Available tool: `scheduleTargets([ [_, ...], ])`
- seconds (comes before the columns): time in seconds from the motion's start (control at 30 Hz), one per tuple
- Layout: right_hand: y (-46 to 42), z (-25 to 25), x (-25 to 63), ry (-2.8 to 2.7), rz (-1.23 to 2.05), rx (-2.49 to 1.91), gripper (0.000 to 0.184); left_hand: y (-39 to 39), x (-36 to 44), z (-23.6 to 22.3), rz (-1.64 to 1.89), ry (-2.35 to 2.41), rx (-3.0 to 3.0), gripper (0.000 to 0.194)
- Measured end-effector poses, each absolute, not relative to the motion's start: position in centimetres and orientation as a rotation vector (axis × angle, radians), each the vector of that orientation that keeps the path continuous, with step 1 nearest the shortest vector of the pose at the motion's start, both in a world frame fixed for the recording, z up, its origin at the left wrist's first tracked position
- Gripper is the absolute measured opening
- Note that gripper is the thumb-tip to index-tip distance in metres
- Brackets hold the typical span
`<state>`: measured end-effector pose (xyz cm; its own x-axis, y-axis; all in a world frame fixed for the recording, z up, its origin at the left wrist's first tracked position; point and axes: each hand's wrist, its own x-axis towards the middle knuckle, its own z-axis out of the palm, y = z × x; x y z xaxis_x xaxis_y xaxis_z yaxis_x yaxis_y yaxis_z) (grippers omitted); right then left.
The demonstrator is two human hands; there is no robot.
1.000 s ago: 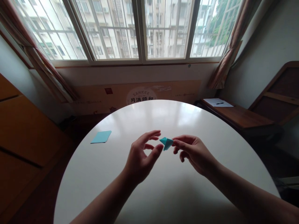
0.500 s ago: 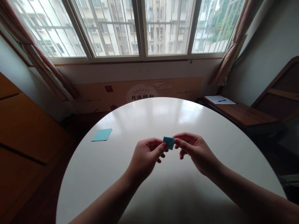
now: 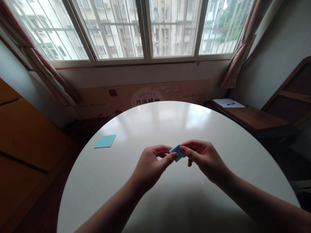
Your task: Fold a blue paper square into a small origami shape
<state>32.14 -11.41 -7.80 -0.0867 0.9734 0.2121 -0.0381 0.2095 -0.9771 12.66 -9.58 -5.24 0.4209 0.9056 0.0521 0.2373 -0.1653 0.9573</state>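
Pinching tilted paper [image 3: 179, 154], corner toward window [image 3: 145, 30], in fingers [image 3: 163, 148] of left hand [image 3: 150, 165] and right hand [image 3: 209, 160] over white table [image 3: 97, 171].

Head view, forward and down over table [image 3: 179, 191]

Hands: two, one left hand [image 3: 151, 165], one right hand [image 3: 207, 159]. Teal paper pieces: two, one small folded piece [image 3: 179, 155], one flat square [image 3: 105, 141]; whether the square is single sheet or stack, cannot tell. Bench [image 3: 102, 178]: one. White sheet [image 3: 220, 102]: one. Pen [image 3: 231, 104]: one. Curtains: two, one left curtain [image 3: 46, 68], one right curtain [image 3: 235, 66]. Window panes [image 3: 116, 30] in view: four, side by side.
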Motion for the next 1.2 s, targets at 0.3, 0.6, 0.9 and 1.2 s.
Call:
scheduleTargets([
  [0.3,-12.6,-7.2,31.9,-1.441,0.991,-0.889,0.012,-10.8,12.8,-4.1,1.057,1.055,1.744,0.02],
  [0.6,-12.7,-7.3,31.9,-1.402,1.005,-0.896,0.009,-11.0,13.0,-4.2,1.023,1.04,1.733,0.02],
  [0.9,-12.6,-7.2,31.9,-1.364,1.111,-0.962,0.013,-10.6,13.0,-4.5,0.929,0.965,1.575,0.024],
  [1.2,-12.4,-7.4,31.9,-1.383,1.139,-1.023,0.013,-10.1,13.0,-4.9,0.901,1.013,1.55,0.026],
])
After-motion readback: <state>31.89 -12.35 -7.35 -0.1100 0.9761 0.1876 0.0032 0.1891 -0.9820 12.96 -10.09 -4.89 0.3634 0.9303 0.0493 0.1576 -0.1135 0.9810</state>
